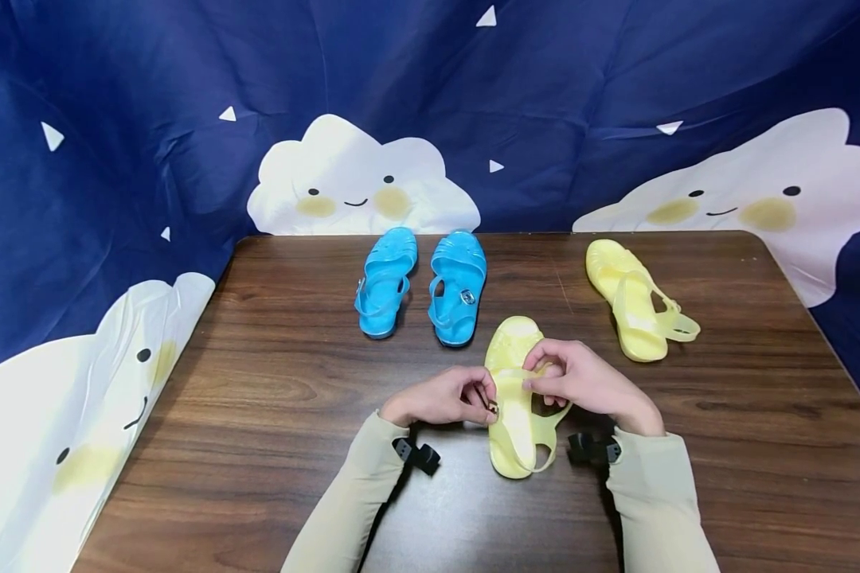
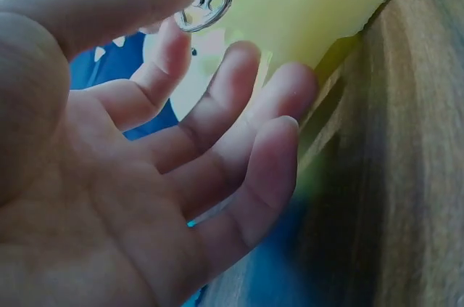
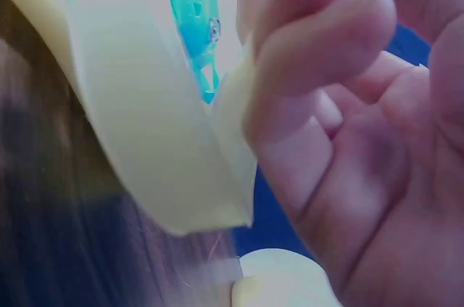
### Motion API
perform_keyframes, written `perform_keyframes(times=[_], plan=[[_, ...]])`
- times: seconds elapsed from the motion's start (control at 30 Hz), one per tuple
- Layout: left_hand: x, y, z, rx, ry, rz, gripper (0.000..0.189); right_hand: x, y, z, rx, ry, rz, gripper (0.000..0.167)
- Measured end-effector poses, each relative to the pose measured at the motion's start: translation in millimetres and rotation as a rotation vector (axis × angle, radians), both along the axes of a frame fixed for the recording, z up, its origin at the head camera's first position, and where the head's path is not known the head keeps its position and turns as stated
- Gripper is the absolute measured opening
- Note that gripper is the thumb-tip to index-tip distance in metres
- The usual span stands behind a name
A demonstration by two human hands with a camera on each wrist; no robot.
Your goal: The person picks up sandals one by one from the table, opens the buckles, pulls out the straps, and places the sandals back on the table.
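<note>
A yellow jelly sandal (image 1: 512,438) lies near the middle of the table, toe pointing away, with both hands at it. My left hand (image 1: 447,396) is at its left side, pinching the metal buckle (image 2: 210,11) between thumb and index finger. The other left fingers are loosely bent beside the sandal in the left wrist view. From the right, my right hand (image 1: 580,378) pinches the strap (image 1: 509,372) that crosses over the sandal. The strap's very end is hidden behind the fingers. In the right wrist view, a broad pale yellow band (image 3: 148,133) fills the left side.
A second yellow sandal (image 1: 638,306) lies at the back right, its heel strap spread to the right. Two blue sandals, one on the left (image 1: 387,278) and one on the right (image 1: 459,286), stand side by side near the far edge of the brown table (image 1: 279,358). A blue cloud-print cloth (image 1: 416,72) hangs behind.
</note>
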State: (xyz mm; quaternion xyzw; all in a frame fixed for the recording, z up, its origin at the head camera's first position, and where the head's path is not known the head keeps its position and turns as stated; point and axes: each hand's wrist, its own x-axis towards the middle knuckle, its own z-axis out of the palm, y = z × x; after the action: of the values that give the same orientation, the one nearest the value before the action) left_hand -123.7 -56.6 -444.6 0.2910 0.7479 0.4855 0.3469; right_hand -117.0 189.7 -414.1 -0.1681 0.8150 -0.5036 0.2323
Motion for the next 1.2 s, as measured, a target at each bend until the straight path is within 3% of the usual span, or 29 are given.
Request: perform_keyframes(times=[0.23,0.33,0.5,0.73,0.93,1.2], plan=[[0.3,1.2,0.7,-0.011,0.054,-0.007,0.015,3.5,4,7.3,0.043,0.089,0.041,0.013],[0.3,1.2,-0.3,0.006,0.029,-0.01,0.015,4.7,2,9.9,0.074,0.126,0.09,0.01],[0.1,-0.1,-2.2,0.035,-0.049,0.002,0.02,6.9,-7,11.8,0.126,0.134,0.175,0.018],[0.4,-2.1,-1.7,-0.024,-0.139,0.051,0.024,13.0,-22,13.6,0.209,0.178,0.26,0.018],[-0.2,-2.8,-1.7,-0.017,-0.167,0.056,0.025,17.3,-32,15.3,0.21,0.189,0.315,0.02],[-0.8,-2.5,-3.1,-0.022,-0.175,0.058,0.026,18.0,-33,16.2,0.222,0.173,0.314,0.024]])
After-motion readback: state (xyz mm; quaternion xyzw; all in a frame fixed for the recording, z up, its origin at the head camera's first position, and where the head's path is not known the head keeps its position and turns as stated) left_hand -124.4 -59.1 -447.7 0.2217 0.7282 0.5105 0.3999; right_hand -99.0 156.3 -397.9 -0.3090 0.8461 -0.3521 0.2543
